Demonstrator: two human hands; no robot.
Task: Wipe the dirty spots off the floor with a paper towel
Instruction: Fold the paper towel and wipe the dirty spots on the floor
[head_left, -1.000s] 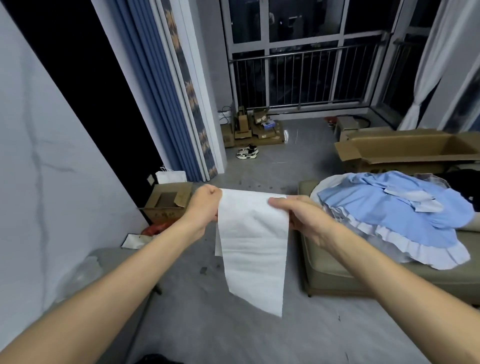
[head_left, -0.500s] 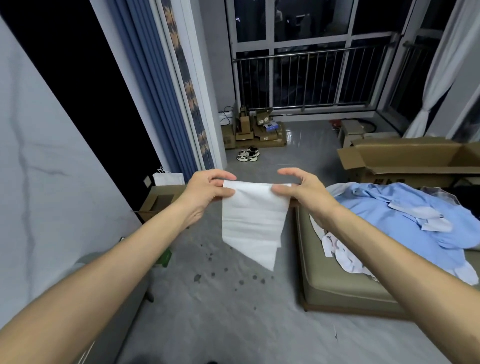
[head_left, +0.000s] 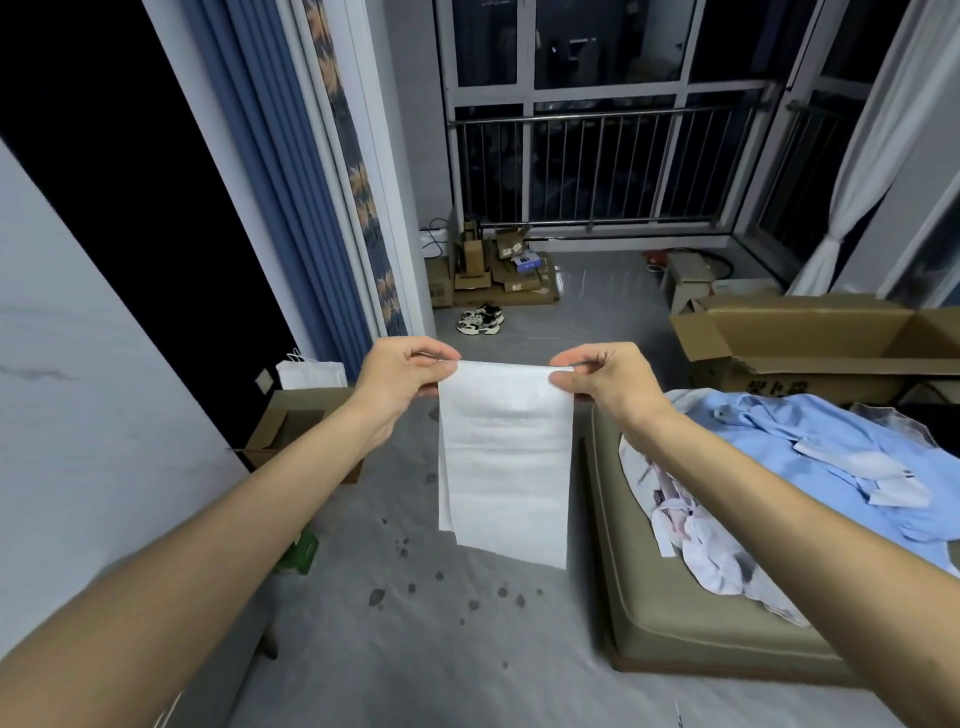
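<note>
Lots of grey floor (head_left: 467, 675) spread through the room. A tan couch (head_left: 675, 629) sat along the floor's right edge, with a heap of blue clothes (head_left: 810, 441) on top of it. Behind the couch stood a long cardboard box (head_left: 831, 338) with its flaps open. The person held a white paper towel (head_left: 506, 457) up in the air over the middle of the floor, and it hung straight down like a flat strip. The left hand (head_left: 400, 374) pinched the top left corner between thumb and fingers. The right hand (head_left: 608, 379) pinched the top right corner the same way. A pair of sneakers (head_left: 480, 318) sat near the floor's far edge, by the window. Small dark spots (head_left: 377, 596) dotted the floor below the towel, not touching it.
</note>
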